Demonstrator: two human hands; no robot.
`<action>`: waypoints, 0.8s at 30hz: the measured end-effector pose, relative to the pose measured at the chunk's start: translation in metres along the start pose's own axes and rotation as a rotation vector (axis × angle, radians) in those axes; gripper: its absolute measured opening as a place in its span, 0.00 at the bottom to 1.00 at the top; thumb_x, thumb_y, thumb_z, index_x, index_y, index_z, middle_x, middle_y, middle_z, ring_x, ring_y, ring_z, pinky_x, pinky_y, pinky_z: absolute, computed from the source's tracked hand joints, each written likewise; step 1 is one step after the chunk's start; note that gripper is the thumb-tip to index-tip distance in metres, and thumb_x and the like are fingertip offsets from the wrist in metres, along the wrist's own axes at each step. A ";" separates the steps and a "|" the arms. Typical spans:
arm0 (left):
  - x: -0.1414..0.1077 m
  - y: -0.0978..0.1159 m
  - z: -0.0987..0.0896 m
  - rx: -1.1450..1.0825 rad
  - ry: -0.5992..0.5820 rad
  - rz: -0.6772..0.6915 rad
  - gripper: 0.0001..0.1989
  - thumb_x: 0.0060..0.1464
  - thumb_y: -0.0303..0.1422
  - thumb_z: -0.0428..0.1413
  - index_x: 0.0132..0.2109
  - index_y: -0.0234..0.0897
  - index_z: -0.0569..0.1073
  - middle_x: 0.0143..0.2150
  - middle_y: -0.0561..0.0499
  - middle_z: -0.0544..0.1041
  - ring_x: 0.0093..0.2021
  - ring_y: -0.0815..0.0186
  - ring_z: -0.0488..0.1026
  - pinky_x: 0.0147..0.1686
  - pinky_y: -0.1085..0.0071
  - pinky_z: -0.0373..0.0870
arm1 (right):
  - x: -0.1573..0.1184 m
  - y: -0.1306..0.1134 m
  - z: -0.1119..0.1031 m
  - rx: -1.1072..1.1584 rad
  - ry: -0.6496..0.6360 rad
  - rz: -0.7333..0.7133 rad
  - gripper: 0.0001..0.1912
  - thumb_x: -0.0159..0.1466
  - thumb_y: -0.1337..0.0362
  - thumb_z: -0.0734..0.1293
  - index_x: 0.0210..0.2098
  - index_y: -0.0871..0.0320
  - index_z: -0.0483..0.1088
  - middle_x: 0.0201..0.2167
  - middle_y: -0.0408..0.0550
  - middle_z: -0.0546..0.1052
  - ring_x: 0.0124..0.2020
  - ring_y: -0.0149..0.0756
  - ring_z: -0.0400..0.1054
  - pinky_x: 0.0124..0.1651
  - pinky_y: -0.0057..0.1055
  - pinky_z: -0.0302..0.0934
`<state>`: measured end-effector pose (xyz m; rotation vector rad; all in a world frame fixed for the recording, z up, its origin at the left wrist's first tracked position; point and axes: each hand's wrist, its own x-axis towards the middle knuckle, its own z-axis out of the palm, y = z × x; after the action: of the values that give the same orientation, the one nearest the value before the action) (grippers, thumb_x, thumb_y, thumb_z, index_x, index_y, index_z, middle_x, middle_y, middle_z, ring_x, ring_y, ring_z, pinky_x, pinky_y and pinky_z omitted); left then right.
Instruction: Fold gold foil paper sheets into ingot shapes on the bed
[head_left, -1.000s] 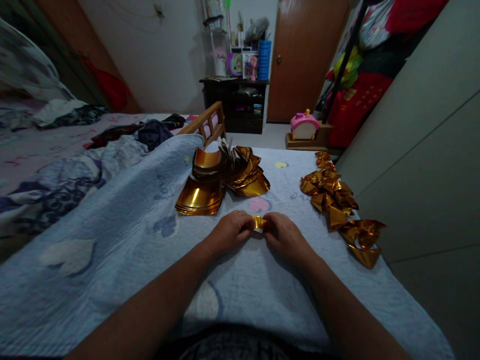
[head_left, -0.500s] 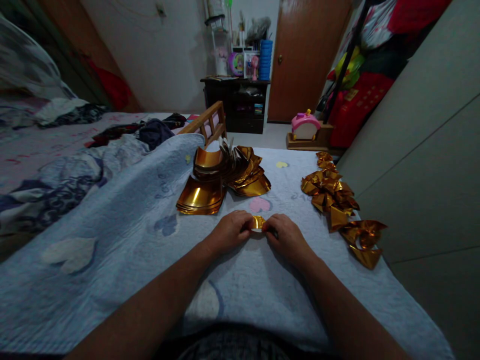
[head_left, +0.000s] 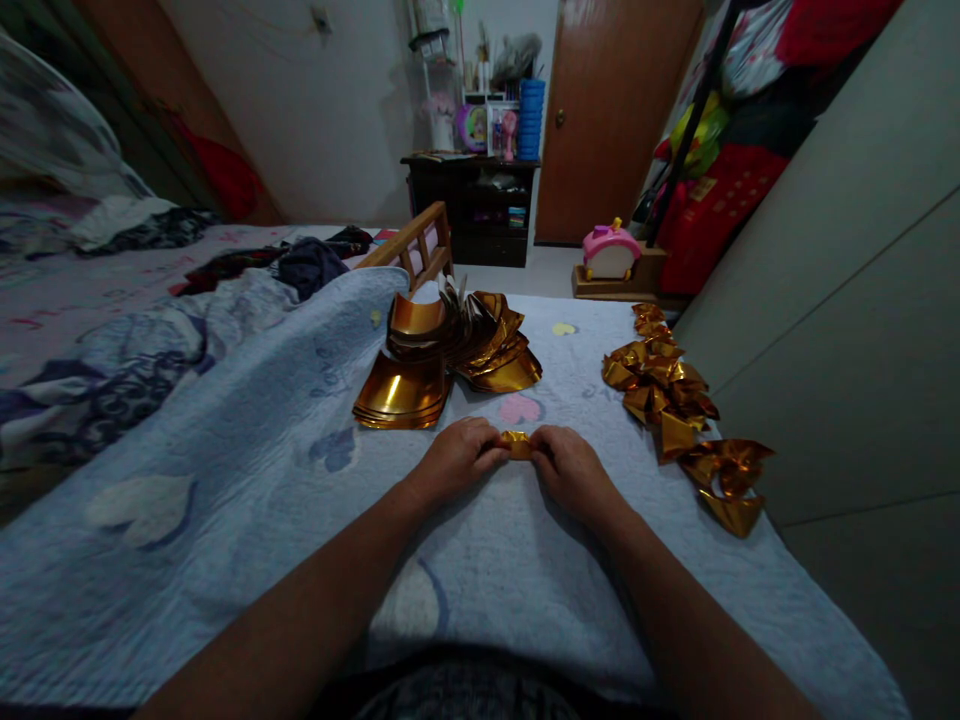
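A small piece of gold foil paper (head_left: 517, 446) is stretched between my two hands, just above or on the blue quilt (head_left: 480, 560). My left hand (head_left: 463, 456) pinches its left end, and my right hand (head_left: 568, 462) pinches the right end. Both hands are closed, with the fingertips partly hidden. Beyond my left hand lies a fanned stack of gold foil sheets (head_left: 405, 385), some curled upward. To the right of my right hand, folded gold foil pieces (head_left: 664, 385) lie in a row along the quilt's edge.
A wooden bed rail (head_left: 420, 245) rises behind the sheets. Rumpled clothes (head_left: 311, 265) lie on the bed at left. A pale cabinet (head_left: 840, 330) borders the right side. Farther back are a dark shelf unit (head_left: 472, 210), a brown door (head_left: 600, 110) and a pink toy (head_left: 611, 252).
The foil piece has turned or folded between my fingers: its pale lower edge no longer shows and it looks narrower. My hands have barely shifted.
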<state>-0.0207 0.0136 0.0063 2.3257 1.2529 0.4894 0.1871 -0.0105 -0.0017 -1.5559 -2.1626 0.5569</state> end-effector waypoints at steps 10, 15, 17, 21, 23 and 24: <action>0.003 0.002 0.000 0.116 -0.038 -0.020 0.10 0.64 0.33 0.54 0.35 0.35 0.75 0.34 0.48 0.75 0.39 0.61 0.71 0.41 0.67 0.64 | 0.004 -0.007 -0.002 -0.034 -0.006 0.079 0.07 0.66 0.71 0.63 0.40 0.59 0.73 0.37 0.51 0.78 0.40 0.40 0.68 0.42 0.31 0.54; 0.003 0.006 0.001 0.182 -0.037 -0.034 0.11 0.65 0.34 0.52 0.35 0.35 0.74 0.35 0.47 0.75 0.40 0.60 0.71 0.41 0.66 0.63 | 0.007 -0.009 0.001 -0.090 -0.005 0.116 0.08 0.67 0.70 0.62 0.39 0.59 0.74 0.36 0.53 0.79 0.40 0.41 0.69 0.41 0.33 0.54; 0.003 0.007 0.001 0.183 -0.025 -0.058 0.10 0.64 0.34 0.53 0.35 0.36 0.73 0.34 0.48 0.75 0.39 0.60 0.71 0.41 0.66 0.63 | 0.008 -0.009 0.002 -0.103 0.007 0.122 0.08 0.67 0.70 0.62 0.38 0.59 0.74 0.36 0.53 0.79 0.39 0.42 0.69 0.40 0.33 0.53; 0.002 0.008 0.000 0.141 0.015 -0.126 0.08 0.63 0.34 0.55 0.34 0.37 0.72 0.33 0.49 0.76 0.37 0.61 0.72 0.38 0.68 0.63 | 0.008 -0.009 0.005 -0.113 0.026 0.126 0.07 0.67 0.70 0.62 0.38 0.59 0.73 0.36 0.53 0.79 0.38 0.42 0.69 0.40 0.33 0.53; 0.002 0.009 0.000 0.124 0.023 -0.143 0.08 0.62 0.34 0.55 0.34 0.37 0.72 0.33 0.49 0.76 0.36 0.61 0.72 0.37 0.68 0.62 | 0.008 -0.009 0.005 -0.127 0.032 0.135 0.07 0.67 0.69 0.63 0.38 0.58 0.73 0.36 0.53 0.79 0.38 0.42 0.69 0.39 0.33 0.53; 0.002 0.010 0.000 0.120 0.027 -0.146 0.08 0.62 0.33 0.56 0.35 0.36 0.72 0.33 0.49 0.76 0.36 0.61 0.72 0.37 0.68 0.62 | 0.008 -0.009 0.006 -0.137 0.038 0.137 0.06 0.67 0.69 0.63 0.37 0.58 0.73 0.36 0.53 0.79 0.38 0.42 0.69 0.39 0.33 0.53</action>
<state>-0.0129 0.0107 0.0115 2.3094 1.4902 0.4080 0.1742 -0.0063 -0.0007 -1.7832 -2.1163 0.4247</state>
